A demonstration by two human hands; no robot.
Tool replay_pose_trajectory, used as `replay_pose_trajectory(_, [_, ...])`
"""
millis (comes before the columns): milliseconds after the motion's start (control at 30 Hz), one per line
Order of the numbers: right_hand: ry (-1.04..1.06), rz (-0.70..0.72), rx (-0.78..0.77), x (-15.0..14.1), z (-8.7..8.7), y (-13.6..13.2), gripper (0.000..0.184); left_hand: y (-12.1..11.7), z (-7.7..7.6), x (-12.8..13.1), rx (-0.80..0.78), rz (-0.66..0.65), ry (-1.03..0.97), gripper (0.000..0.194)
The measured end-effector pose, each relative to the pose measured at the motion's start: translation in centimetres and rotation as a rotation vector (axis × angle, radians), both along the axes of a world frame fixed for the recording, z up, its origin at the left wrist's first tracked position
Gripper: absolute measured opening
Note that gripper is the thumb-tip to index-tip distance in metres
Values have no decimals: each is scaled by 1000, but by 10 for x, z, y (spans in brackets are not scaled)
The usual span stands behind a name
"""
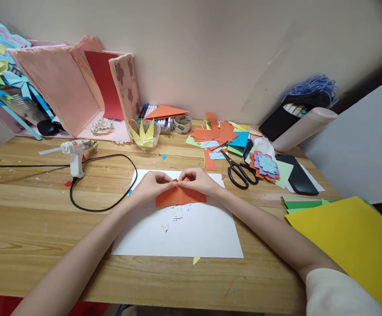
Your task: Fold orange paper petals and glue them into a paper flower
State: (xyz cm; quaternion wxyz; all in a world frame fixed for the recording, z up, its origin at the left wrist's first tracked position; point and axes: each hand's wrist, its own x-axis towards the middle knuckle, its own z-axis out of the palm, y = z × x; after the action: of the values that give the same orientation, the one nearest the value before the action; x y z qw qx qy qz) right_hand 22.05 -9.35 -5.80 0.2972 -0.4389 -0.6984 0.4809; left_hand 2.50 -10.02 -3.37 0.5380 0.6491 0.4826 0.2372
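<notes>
Fingers of the bare left hand (151,185) and right hand (198,181) are pinching tightly the top middle of a creased orange paper piece (181,196), which is sitting over a white rectangular paper sheet (210,235).

Single head-worn view. Looks forward and down from above near edge of light-brown wooden tabletop (29,232), facing plain pale wall (194,66) behind. Fairly close, wide: bare left hand (153,186) and right hand (198,180) near centre, forearms (85,259) entering from lower left and right.
</notes>
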Motion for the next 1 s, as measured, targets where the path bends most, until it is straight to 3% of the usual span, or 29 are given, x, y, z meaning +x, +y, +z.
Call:
replay_pose_trajectory(233, [-12, -19, 83, -2, 4, -3, 24, -4, 0, 4, 42, 68, 0, 28])
replay_pose_trajectory(467, [-5, 3, 212, -3, 9, -8, 16, -8, -4, 6, 141, 14, -14, 23])
replay_pose_trajectory(733, [84, 47, 67, -1, 7, -5, 19, -7, -5, 8, 139, -7, 18, 24])
replay_pose_trajectory(1000, [41, 6, 107, -5, 4, -9, 21, -6, -9, 8, 138, -34, 41, 26])
